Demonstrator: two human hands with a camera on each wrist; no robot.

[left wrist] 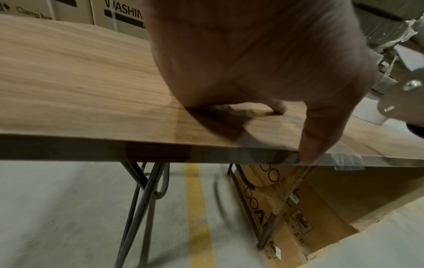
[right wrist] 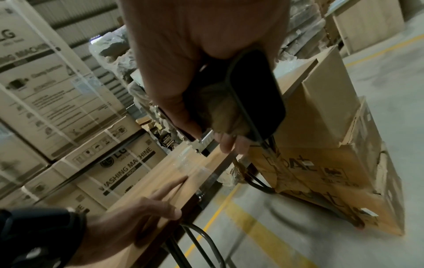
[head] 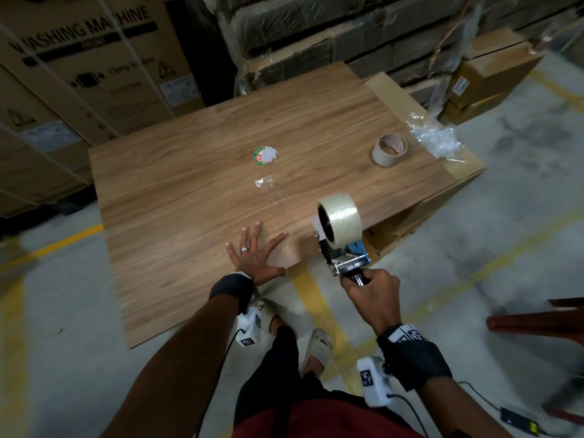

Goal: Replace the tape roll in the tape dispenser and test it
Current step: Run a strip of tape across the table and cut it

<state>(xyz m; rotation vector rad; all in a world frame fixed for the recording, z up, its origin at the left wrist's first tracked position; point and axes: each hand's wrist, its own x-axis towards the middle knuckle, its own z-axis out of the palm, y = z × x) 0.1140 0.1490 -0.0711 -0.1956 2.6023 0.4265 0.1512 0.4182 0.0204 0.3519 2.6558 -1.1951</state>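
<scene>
1. Wood-grain table top [head: 196, 128]: the left hand [head: 254, 259] lies flat on it near the front edge, fingers spread and straight, thumb at the rim. It holds nothing and appears to steady the surface.
2. Clear tape strips [head: 268, 188] lie stuck on the table ahead of the left hand. A round printed label [head: 264, 155] sits just beyond them.
3. Tape dispenser [head: 346, 259]: located just right of the left hand, at the front edge of the table. The right hand [head: 373, 294] is wrapped around its black handle, fingers curled tight.
4. New tape roll [head: 339, 221]: clear, mounted on the dispenser, ahead of the right hand. Judged light and rigid as a roll; the free tape is thin, sticky and likely to fold onto itself.
5. Grip point: keep hold of the handle. The toothed metal blade [right wrist: 203, 143] at the front is probably sharp; keep fingers off it.
6. Old tape roll [head: 389, 150], nearly spent, stands well ahead and right of the right hand, with crumpled plastic wrap [head: 437, 140] beyond it.
7. Obstruction: none lies between the hands; cardboard boxes [right wrist: 325, 137] stand under and right of the table.
</scene>
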